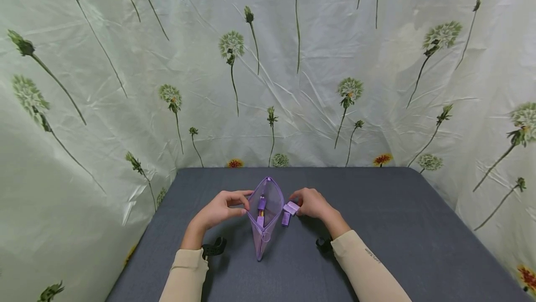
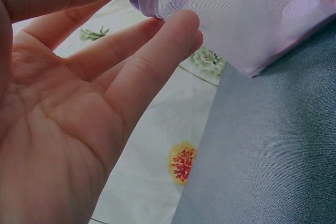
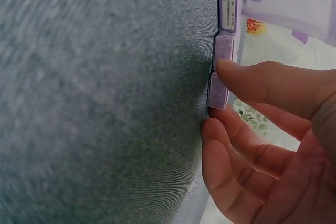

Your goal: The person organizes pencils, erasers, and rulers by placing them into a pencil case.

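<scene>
A lilac mesh zip pouch [image 1: 274,196] stands with its mouth spread, small purple pieces [image 1: 261,203] and a pale lilac block [image 1: 260,221] inside. My left hand [image 1: 224,206] pinches the zip edge on its left side between thumb and forefinger; the other fingers extend below it in the left wrist view. Just right of the pouch, small lilac blocks [image 1: 292,207] lie on the table, one bearing a printed white label [image 3: 228,3]. My right hand [image 1: 313,203] grips the nearest block [image 3: 217,94], thumb on its top and a finger at its end.
The dark grey table [image 1: 377,237] extends around both hands. A pale curtain [image 1: 310,106] with dandelion prints hangs behind and beside it. Black straps [image 1: 214,246] circle both wrists, below beige sleeves [image 1: 188,269].
</scene>
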`<state>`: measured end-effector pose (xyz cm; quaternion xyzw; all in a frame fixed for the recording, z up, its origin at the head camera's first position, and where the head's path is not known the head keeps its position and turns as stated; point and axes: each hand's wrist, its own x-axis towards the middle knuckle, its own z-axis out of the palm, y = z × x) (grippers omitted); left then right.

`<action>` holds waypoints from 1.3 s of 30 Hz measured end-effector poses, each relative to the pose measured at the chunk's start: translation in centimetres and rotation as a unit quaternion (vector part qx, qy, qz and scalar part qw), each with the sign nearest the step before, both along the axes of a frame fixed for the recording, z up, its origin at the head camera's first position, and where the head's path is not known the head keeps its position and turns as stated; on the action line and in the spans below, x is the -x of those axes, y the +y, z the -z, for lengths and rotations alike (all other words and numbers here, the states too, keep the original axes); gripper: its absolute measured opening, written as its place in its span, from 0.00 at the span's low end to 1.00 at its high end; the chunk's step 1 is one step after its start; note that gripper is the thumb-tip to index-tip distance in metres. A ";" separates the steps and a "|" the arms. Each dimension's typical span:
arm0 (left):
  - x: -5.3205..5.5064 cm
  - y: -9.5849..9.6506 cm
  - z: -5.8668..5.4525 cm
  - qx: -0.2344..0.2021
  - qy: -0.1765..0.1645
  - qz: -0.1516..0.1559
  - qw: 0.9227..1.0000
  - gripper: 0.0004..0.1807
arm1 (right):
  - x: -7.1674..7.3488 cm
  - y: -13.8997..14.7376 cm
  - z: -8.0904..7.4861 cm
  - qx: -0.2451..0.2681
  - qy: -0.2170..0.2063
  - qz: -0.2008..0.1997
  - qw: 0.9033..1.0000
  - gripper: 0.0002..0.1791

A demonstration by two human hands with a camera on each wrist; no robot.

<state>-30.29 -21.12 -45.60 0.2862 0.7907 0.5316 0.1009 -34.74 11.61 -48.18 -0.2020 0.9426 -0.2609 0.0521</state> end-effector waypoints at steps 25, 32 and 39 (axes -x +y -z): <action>0.1 -0.1 0.4 -0.019 -0.012 0.003 1.000 0.12 | 0.1 0.1 0.6 0.006 0.040 0.034 0.999 0.14; 0.0 0.0 0.4 -0.019 -0.015 0.000 1.000 0.14 | 0.2 0.3 1.0 0.009 0.043 0.060 0.997 0.12; 0.1 -0.1 0.4 -0.024 -0.014 0.003 1.000 0.12 | 0.0 0.3 1.0 0.004 0.038 0.089 0.995 0.12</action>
